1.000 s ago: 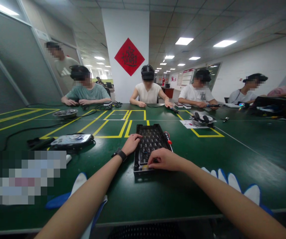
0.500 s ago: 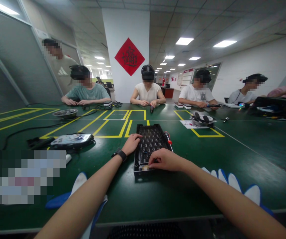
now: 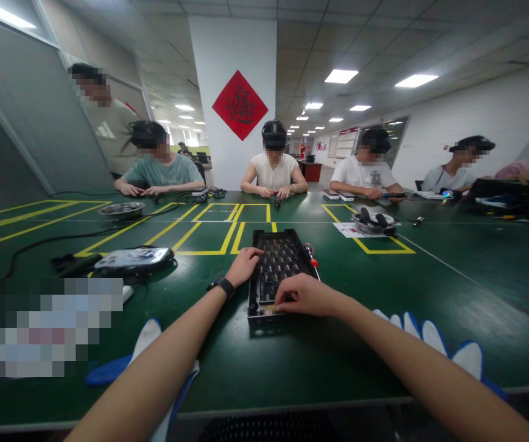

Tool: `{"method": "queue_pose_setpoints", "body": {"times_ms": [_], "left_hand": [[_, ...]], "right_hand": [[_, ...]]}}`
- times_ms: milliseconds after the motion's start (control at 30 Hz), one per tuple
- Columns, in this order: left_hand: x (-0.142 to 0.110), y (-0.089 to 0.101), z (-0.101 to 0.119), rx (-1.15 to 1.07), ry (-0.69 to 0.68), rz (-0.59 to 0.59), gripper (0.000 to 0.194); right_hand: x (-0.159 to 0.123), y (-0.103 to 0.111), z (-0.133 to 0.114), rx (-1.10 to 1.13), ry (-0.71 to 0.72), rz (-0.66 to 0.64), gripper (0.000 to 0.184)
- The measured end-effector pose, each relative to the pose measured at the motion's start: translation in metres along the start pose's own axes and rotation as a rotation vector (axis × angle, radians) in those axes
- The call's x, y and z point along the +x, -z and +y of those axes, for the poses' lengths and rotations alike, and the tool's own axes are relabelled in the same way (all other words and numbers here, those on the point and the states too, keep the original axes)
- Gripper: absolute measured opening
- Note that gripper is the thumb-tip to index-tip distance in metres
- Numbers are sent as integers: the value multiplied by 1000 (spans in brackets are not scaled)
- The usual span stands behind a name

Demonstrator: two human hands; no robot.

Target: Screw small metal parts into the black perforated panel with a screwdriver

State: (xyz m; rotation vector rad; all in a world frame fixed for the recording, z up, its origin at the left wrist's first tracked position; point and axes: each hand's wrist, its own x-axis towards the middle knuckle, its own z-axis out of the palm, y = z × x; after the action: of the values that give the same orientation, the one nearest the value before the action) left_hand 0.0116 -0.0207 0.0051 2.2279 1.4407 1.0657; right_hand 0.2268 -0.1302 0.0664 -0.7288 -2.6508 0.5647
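A black rectangular case (image 3: 287,258) with rows of small cells lies lengthwise in front of me on the green table. My left hand (image 3: 245,265), with a dark band on the wrist, is closed over the case's left rim; its thumb is hidden. My right hand (image 3: 304,294) bends over the near end, thumb and fingertips pinched together beside a small yellowish piece (image 3: 269,310) in the case. What sits between those fingertips is too small to make out. Against the case's right side lies a red-and-black item (image 3: 313,258), partly hidden.
Blue-and-white gloves (image 3: 434,341) lie by my right forearm, and another glove (image 3: 147,337) is under my left one. A phone-like device (image 3: 133,259) with cables is to the left. Metal bowls (image 3: 121,210) stand farther off. Several people sit across the table (image 3: 227,374).
Both my hands and the case keep practically the same place. At the back left, a standing person has shifted slightly to the left.
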Motion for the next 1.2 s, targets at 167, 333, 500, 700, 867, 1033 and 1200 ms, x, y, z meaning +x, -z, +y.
{"method": "queue_pose_setpoints", "body": {"times_ms": [167,333,500,700,867,1033,1200], "left_hand": [[0,0,0,5,8,-11,32],[-1,1,3,1,10,-9,32],[-1,2,4,-7,29,-13,31],[-1,1,1,-4,9,-1,31],[-1,1,2,6,6,-6,32],[0,2,3,11,8,-17,32],[0,1,2,4,11,-7,31]], "right_hand": [[0,1,-2,-8,-11,-9,21],[0,2,-4,1,-14,-21,22],[0,3,-5,0,-16,-29,23],[1,1,-1,-12,10,13,20],[1,0,-1,-20,-3,11,21],[0,2,-4,-9,-20,-30,23],[1,2,-4,-3,-11,-28,20]]}}
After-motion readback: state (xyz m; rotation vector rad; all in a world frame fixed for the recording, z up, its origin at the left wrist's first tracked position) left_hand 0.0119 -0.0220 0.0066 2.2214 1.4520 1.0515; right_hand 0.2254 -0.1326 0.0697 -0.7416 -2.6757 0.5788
